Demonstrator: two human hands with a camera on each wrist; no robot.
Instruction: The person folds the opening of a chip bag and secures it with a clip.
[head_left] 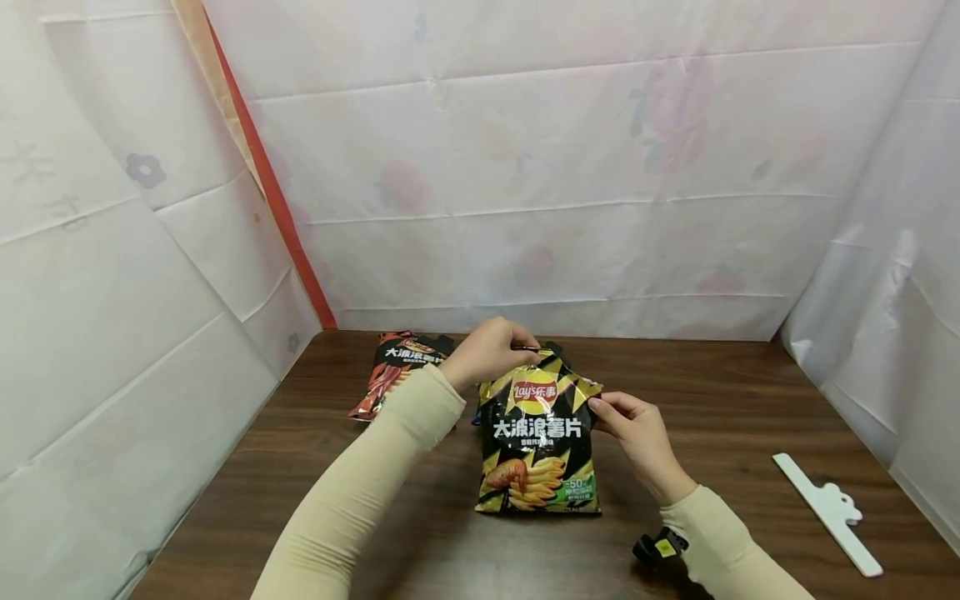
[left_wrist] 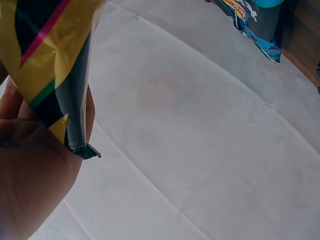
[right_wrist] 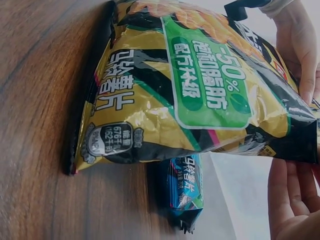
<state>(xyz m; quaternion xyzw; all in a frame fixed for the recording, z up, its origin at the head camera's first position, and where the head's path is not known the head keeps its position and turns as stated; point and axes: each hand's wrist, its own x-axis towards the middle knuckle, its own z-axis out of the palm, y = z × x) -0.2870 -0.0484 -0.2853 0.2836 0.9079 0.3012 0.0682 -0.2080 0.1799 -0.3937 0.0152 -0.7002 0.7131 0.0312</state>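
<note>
A yellow-and-black bag of Lay's potato chips (head_left: 536, 454) stands upright at the middle of the table, its printed front toward me. My left hand (head_left: 487, 346) pinches its top edge from the upper left. At the bag's upper right corner, my right hand (head_left: 633, 433) holds the side edge between thumb and fingers. The right wrist view shows the bag's lower end close to the tabletop. Behind it, a blue chip bag (right_wrist: 185, 187) is mostly hidden in the head view.
A red-and-black chip bag (head_left: 405, 358) lies back left, partly behind the left forearm. To the right, a long white bag clip (head_left: 825, 512) with a scalloped grip lies on the brown wooden table (head_left: 697, 375). White patterned sheeting (head_left: 562, 167) encloses the back and sides.
</note>
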